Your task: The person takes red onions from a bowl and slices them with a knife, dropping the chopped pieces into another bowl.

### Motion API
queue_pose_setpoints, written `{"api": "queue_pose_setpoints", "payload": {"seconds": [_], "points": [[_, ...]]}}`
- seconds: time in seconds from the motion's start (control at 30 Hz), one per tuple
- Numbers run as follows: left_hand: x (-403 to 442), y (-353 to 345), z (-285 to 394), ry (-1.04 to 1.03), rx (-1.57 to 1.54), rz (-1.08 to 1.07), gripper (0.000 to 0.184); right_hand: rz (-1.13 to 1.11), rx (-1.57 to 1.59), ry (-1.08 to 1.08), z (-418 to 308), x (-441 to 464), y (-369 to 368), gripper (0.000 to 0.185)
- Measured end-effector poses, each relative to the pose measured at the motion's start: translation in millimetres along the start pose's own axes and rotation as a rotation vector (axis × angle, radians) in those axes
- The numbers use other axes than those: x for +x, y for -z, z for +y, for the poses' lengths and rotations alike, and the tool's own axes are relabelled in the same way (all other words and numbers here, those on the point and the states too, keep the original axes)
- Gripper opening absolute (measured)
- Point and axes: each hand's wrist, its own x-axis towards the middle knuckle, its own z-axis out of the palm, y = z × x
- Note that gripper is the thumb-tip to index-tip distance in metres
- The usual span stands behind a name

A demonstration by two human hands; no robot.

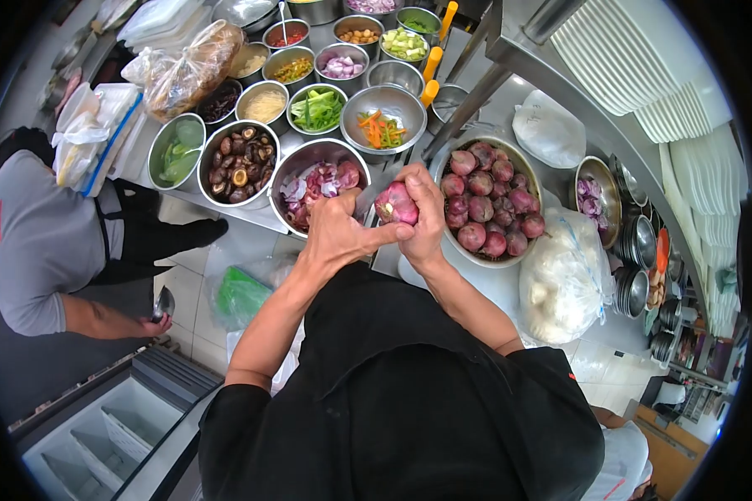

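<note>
A partly peeled red onion (396, 204) is gripped by my right hand (424, 219), with the fingers wrapped round its far side. My left hand (336, 227) is just left of the onion, its fingers curled and its thumb stretched across toward the onion's underside. A grey, blade-like strip shows between that hand and the onion; I cannot tell whether the hand holds it. Beneath my left hand, a steel bowl (277, 197) contains onion skins and peeled pieces (316, 179). To the right of my right hand stands a large bowl (495, 260) of whole red onions (491, 196).
Beyond my hands are several steel containers, including mushrooms (238, 164), green pepper (317, 110) and a bowl of carrot strips (382, 131). A shelf post (468, 113) rises at right, near a bulging plastic bag (564, 280). A co-worker (42, 225) stands at left.
</note>
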Motion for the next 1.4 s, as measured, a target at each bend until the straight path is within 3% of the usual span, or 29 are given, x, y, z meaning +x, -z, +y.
{"api": "queue_pose_setpoints", "payload": {"seconds": [0.37,0.47,0.67,0.77,0.87,0.97,1.07,1.17,1.4], "points": [[-6.2,2.8,16.3,0.077,-0.186,-0.077,0.065,0.071,0.042,-0.024,8.6,5.3,-6.7,0.03],[-7.6,3.0,7.9,0.093,-0.15,-0.094,0.065,-0.021,-0.121,0.07,3.4,13.3,-5.7,0.031],[-6.9,-4.8,-12.3,-0.034,-0.121,-0.072,0.063,-0.158,-0.126,-0.143,-1.7,20.7,-2.3,0.03],[-4.3,-5.4,-3.7,-0.06,-0.183,-0.038,0.061,-0.122,-0.108,-0.183,-4.2,20.4,-3.1,0.03],[-11.6,-20.8,-6.1,-0.016,-0.27,-0.033,0.058,-0.032,-0.057,-0.124,-2.7,17.6,-8.3,0.031],[-4.5,-12.6,0.2,-0.1,-0.156,0.005,0.056,-0.071,-0.084,-0.083,1.1,22.5,-4.8,0.029],[0.0,-6.1,-1.9,-0.125,-0.076,0.018,0.053,-0.08,0.141,-0.281,15.7,25.4,1.2,0.028],[0.9,3.6,-4.4,-0.077,-0.072,0.034,0.049,0.049,0.32,-0.344,24.6,23.5,-13.3,0.028],[-4.6,3.6,-5.1,-0.26,0.147,0.248,0.038,0.037,0.344,-0.512,29.6,20.9,-16.4,0.03]]}}
